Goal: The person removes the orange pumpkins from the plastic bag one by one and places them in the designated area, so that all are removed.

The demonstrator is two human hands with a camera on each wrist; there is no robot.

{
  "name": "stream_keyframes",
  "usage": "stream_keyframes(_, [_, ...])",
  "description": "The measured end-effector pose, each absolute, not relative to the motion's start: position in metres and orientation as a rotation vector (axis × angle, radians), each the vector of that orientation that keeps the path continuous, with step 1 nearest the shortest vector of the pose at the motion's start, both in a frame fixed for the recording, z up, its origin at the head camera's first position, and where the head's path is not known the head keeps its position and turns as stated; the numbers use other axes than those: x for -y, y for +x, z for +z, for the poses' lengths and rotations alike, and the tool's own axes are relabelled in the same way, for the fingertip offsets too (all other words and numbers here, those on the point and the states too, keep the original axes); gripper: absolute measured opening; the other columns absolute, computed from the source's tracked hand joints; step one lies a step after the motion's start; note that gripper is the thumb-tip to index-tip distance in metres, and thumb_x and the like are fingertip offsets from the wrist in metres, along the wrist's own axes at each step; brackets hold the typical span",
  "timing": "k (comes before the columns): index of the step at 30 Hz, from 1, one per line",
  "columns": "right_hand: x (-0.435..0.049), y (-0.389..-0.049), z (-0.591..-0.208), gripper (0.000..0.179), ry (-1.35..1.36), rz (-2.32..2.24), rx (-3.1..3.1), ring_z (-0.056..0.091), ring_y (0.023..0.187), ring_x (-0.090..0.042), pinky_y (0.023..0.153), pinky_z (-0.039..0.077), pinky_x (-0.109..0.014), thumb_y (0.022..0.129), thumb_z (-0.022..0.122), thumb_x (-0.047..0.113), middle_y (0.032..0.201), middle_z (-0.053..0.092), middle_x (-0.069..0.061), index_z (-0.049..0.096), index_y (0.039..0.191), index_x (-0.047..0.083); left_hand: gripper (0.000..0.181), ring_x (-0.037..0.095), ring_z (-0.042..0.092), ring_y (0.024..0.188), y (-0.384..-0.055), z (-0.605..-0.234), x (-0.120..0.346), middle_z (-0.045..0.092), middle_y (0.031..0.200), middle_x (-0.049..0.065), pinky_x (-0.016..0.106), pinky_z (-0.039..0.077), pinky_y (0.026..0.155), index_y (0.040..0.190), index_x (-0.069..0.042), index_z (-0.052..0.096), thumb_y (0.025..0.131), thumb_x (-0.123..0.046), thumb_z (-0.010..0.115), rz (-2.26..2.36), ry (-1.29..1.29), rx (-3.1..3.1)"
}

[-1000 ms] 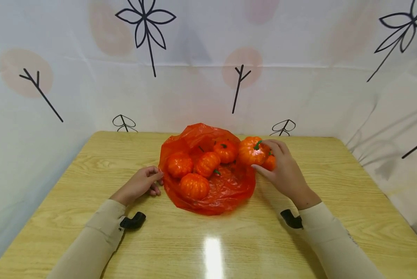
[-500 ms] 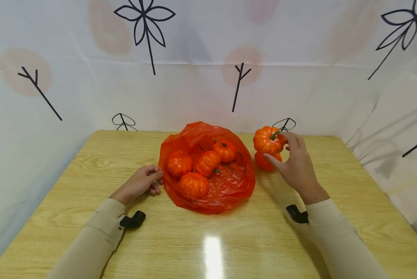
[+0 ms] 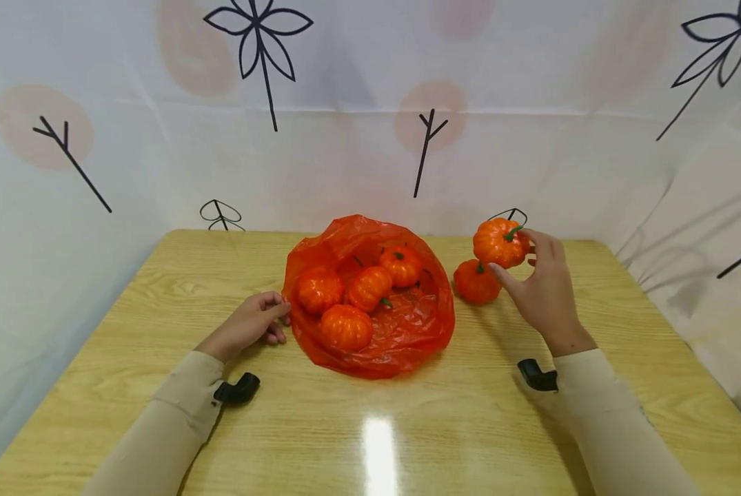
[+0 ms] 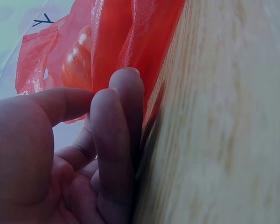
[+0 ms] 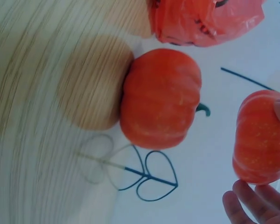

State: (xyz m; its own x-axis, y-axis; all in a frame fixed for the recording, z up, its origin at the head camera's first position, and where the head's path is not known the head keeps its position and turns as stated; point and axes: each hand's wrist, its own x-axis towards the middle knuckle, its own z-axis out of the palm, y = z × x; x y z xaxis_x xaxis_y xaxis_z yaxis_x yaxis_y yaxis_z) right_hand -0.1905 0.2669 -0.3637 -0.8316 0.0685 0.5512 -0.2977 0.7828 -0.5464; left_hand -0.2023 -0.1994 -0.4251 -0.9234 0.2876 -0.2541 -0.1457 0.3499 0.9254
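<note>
My right hand (image 3: pixel 545 289) holds a small orange pumpkin (image 3: pixel 500 242) with a green stem between thumb and fingers, raised above the table. Just below and left of it, another pumpkin (image 3: pixel 478 282) sits on the wood; the right wrist view shows this standing pumpkin (image 5: pixel 161 99) upright, apart from the held one (image 5: pixel 261 137). A red plastic bag (image 3: pixel 407 344) lies spread wide at the middle, with several pumpkins (image 3: pixel 345 328) inside. At the bag's left edge, my left hand (image 3: pixel 249 327) pinches the plastic (image 4: pixel 113 42) between thumb and fingertips.
The wooden table (image 3: pixel 308 441) ends at a white patterned cloth (image 3: pixel 345 158) hanging behind it. Black curved pieces (image 3: pixel 236 389) show at both cuffs.
My right hand has carried the pumpkin away from the bag's right rim, to the right and slightly up, uncovering the one on the table. My left hand has stayed at the bag's edge.
</note>
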Motion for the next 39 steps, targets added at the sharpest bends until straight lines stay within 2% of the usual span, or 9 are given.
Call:
stream_keyframes(10, [-0.279, -0.193, -0.365, 0.070, 0.077, 0.859, 2.461, 0.050, 0.116, -0.047, 0.093, 0.048, -0.060, 0.090, 0.076, 0.019, 0.138, 0.040, -0.031, 0.037, 0.144, -0.005, 0.029, 0.016, 0.066, 0.066, -0.202, -0.425, 0.200, 0.059, 0.095, 0.008, 0.021, 0.055, 0.060, 0.103, -0.004, 0.055, 0.105, -0.033, 0.052, 1.593, 0.129, -2.251])
stream_keyframes(17, [-0.288, -0.194, -0.367, 0.070, 0.016, 0.870, 2.492, 0.050, 0.116, -0.047, 0.091, 0.047, -0.055, 0.092, 0.074, 0.022, 0.140, 0.039, -0.031, 0.037, 0.144, -0.005, 0.028, 0.016, 0.066, 0.066, -0.202, -0.425, 0.200, 0.059, 0.094, 0.008, 0.022, 0.056, 0.059, 0.102, -0.003, 0.055, 0.106, -0.031, 0.052, 1.592, 0.125, -2.245])
stream_keyframes(25, [-0.300, -0.195, -0.370, 0.071, -0.043, 0.883, 2.560, 0.047, 0.118, -0.050, 0.093, 0.047, -0.061, 0.094, 0.070, 0.029, 0.141, 0.036, -0.035, 0.035, 0.145, -0.006, 0.028, 0.016, 0.066, 0.066, -0.202, -0.422, 0.198, 0.060, 0.094, 0.008, 0.022, 0.056, 0.059, 0.102, -0.004, 0.055, 0.106, -0.031, 0.051, 1.591, 0.118, -2.249])
stream_keyframes(39, [-0.313, -0.198, -0.379, 0.075, -0.102, 0.893, 2.706, 0.046, 0.108, -0.049, 0.092, 0.046, -0.063, 0.096, 0.066, 0.037, 0.139, 0.034, -0.040, 0.030, 0.147, -0.006, 0.028, 0.016, 0.067, 0.066, -0.202, -0.424, 0.199, 0.061, 0.095, 0.008, 0.022, 0.056, 0.059, 0.102, -0.004, 0.055, 0.106, -0.031, 0.051, 1.590, 0.123, -2.253])
